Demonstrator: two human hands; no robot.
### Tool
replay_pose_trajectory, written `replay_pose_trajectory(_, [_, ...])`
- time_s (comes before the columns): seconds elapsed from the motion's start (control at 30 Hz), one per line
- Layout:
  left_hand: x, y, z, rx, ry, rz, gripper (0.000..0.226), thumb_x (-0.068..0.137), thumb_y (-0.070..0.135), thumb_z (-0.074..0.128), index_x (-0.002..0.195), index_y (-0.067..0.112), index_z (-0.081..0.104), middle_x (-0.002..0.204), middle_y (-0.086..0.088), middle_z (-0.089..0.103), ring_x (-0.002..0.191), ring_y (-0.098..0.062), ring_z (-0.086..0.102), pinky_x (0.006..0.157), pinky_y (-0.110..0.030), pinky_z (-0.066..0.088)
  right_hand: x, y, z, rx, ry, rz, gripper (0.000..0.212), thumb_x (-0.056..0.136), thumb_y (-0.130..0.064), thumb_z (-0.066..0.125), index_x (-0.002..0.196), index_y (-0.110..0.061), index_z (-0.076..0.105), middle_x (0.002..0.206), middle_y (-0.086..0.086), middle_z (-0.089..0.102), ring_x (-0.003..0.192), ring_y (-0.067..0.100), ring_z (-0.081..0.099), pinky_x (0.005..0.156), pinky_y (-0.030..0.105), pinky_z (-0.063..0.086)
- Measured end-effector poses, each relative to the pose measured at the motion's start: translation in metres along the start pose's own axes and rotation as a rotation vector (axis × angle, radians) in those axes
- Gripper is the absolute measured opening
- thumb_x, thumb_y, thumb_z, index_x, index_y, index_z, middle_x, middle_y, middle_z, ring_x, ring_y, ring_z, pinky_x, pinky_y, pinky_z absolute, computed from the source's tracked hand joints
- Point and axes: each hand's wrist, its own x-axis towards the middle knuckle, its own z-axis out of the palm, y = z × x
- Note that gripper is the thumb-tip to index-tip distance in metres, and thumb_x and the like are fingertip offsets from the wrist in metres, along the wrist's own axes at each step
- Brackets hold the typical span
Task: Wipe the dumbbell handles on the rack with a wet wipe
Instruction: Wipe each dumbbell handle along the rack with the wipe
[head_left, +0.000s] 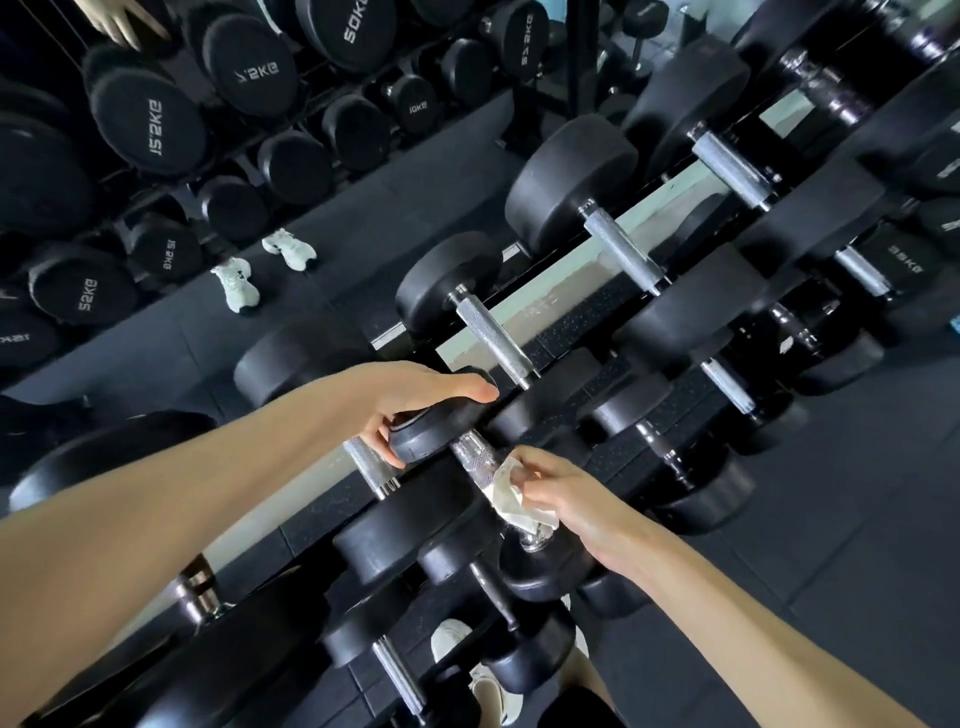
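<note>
Dumbbell handle (475, 457) is lying under your right hand (561, 491), whose grip is pinching the soft, limp wipe (511, 493); your left hand (415, 400) is clasping the heavy, rigid head (431, 434).

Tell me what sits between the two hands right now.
Head view: the bare knurled handle of the small dumbbell; left hand grips its end, right hand presses the wipe.
</note>
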Motion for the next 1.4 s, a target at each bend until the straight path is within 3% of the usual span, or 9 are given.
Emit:
replay_pose_trajectory(0.1, [-0.012, 0.005, -0.019, -0.058, 0.039, 0.005, 0.088, 0.051, 0.064, 0.076, 0.122, 0.018, 0.052, 0.120, -0.013, 0.052, 0.097, -0.030, 0.058, 0.060, -0.037, 0.059, -0.004, -0.028, 0.000, -0.032, -0.038, -0.032, 0.018, 0.078, -0.011, 0.048, 0.075, -0.027, 0.056, 0.066, -0.021, 0.055, 0.067, -0.005, 0.052, 0.078, 0.021, 0.031])
replay_pose_trajectory(0.23, [-0.030, 0.013, -0.055, -0.147, 0.109, 0.037, 0.069, 0.064, 0.060, 0.073, 0.112, 0.013, 0.055, 0.106, -0.011, 0.059, 0.090, -0.026, 0.062, 0.067, -0.037, 0.058, 0.000, -0.079, 0.007, -0.087, -0.080, -0.088, 0.010, 0.078, -0.017, 0.048, 0.072, -0.024, 0.053, 0.069, -0.012, 0.048, 0.069, 0.004, 0.047, 0.078, 0.021, 0.029])
replay_pose_trajectory(0.4, [-0.029, 0.019, -0.091, -0.236, 0.219, 0.084, 0.065, 0.061, 0.059, 0.075, 0.107, 0.015, 0.063, 0.096, -0.007, 0.064, 0.082, -0.022, 0.064, 0.075, -0.039, 0.059, 0.020, -0.125, 0.015, -0.129, -0.002, -0.073, 0.028, 0.097, -0.005, 0.041, 0.121, 0.000, 0.054, 0.118, -0.003, 0.058, 0.118, 0.010, 0.050, 0.106, 0.030, 0.026])
replay_pose_trajectory(0.5, [-0.017, 0.023, -0.098, -0.260, 0.284, 0.092, 0.063, 0.064, 0.058, 0.074, 0.107, 0.014, 0.061, 0.090, -0.006, 0.059, 0.076, -0.021, 0.060, 0.077, -0.037, 0.058, 0.038, -0.134, 0.023, -0.118, 0.025, -0.040, 0.021, 0.097, -0.006, 0.040, 0.093, -0.015, 0.059, 0.089, -0.010, 0.057, 0.087, 0.000, 0.051, 0.110, 0.033, 0.017])
replay_pose_trajectory(0.63, [0.004, 0.023, -0.097, -0.235, 0.303, 0.072, 0.072, 0.064, 0.057, 0.074, 0.117, 0.016, 0.050, 0.116, -0.009, 0.042, 0.089, -0.028, 0.053, 0.078, -0.041, 0.057, 0.054, -0.129, 0.031, -0.069, 0.088, 0.027, 0.035, 0.096, -0.005, 0.039, 0.128, -0.012, 0.051, 0.098, -0.011, 0.051, 0.095, 0.005, 0.044, 0.092, 0.029, 0.020])
replay_pose_trajectory(0.8, [0.019, 0.020, -0.099, -0.259, 0.282, 0.046, 0.077, 0.056, 0.061, 0.075, 0.116, 0.019, 0.051, 0.126, -0.011, 0.045, 0.098, -0.032, 0.056, 0.075, -0.038, 0.057, 0.061, -0.129, 0.032, -0.120, 0.076, 0.045, 0.024, 0.096, -0.007, 0.039, 0.087, -0.021, 0.056, 0.086, -0.012, 0.054, 0.092, 0.008, 0.047, 0.081, 0.025, 0.028])
replay_pose_trajectory(1.03, [0.012, 0.012, -0.108, -0.204, 0.271, 0.070, 0.076, 0.048, 0.066, 0.074, 0.107, 0.020, 0.058, 0.119, -0.005, 0.052, 0.095, -0.030, 0.059, 0.068, -0.038, 0.058, 0.055, -0.130, 0.039, -0.071, 0.053, 0.051, 0.025, 0.096, -0.008, 0.042, 0.115, -0.009, 0.060, 0.086, -0.013, 0.056, 0.082, -0.002, 0.048, 0.094, 0.029, 0.021])
replay_pose_trajectory(1.2, [-0.007, -0.014, -0.129, -0.173, 0.297, 0.034, 0.068, 0.049, 0.065, 0.075, 0.099, 0.021, 0.061, 0.106, -0.005, 0.057, 0.089, -0.025, 0.061, 0.064, -0.034, 0.057, 0.051, -0.131, 0.070, -0.085, -0.052, 0.015, 0.028, 0.091, -0.003, 0.043, 0.074, -0.020, 0.057, 0.077, -0.007, 0.055, 0.080, 0.010, 0.048, 0.079, 0.025, 0.031])
replay_pose_trajectory(1.4, [-0.017, -0.060, -0.139, -0.268, 0.295, 0.031, 0.073, 0.051, 0.068, 0.073, 0.104, 0.019, 0.062, 0.110, -0.007, 0.059, 0.094, -0.026, 0.062, 0.064, -0.034, 0.058, 0.056, -0.134, 0.098, -0.120, -0.059, 0.033, 0.027, 0.092, -0.006, 0.044, 0.074, -0.022, 0.057, 0.076, -0.005, 0.051, 0.077, 0.012, 0.044, 0.070, 0.026, 0.030])
